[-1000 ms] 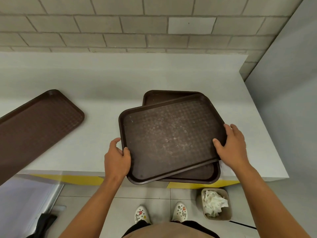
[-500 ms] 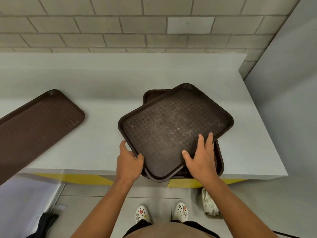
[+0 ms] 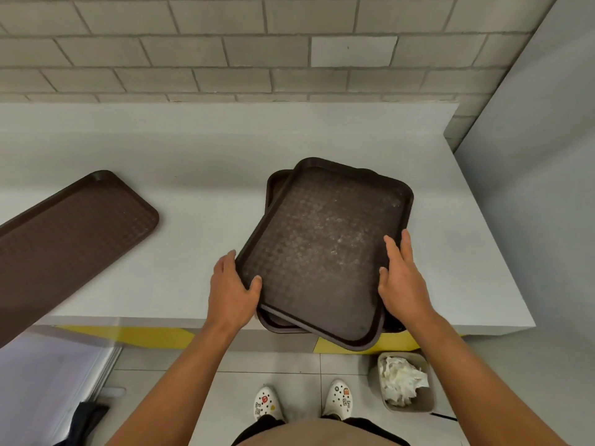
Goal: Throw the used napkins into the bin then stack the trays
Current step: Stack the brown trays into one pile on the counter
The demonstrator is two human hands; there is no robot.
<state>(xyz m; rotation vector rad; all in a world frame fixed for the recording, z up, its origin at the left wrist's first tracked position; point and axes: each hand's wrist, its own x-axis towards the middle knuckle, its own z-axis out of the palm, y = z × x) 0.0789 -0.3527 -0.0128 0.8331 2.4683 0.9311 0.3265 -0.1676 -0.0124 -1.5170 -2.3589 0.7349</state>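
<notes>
Seen from the head camera, a person stands at a pale grey counter against a block wall, both bare arms reaching forward to a dark brown top tray. The top tray lies askew on a second, lower tray of the same colour, whose far left corner and near edge show beneath it; the top tray's near corner juts past the counter's front edge.

The left hand grips the top tray's left rim, thumb hooked over the edge onto the inner surface and fingers curled along the outside. The right hand lies against the tray's right side with its fingers nearly straight and close together, the fingertips reaching along the rim; whether the thumb hooks the edge cannot be told.

A third tray sits well apart at the left of the counter, running out of the picture.

On the tiled floor below the counter's right end stands a small beige bin, holding crumpled white napkins. Between the arms, a pair of white clogs with coloured charms point toward the counter's yellow-striped base.
</notes>
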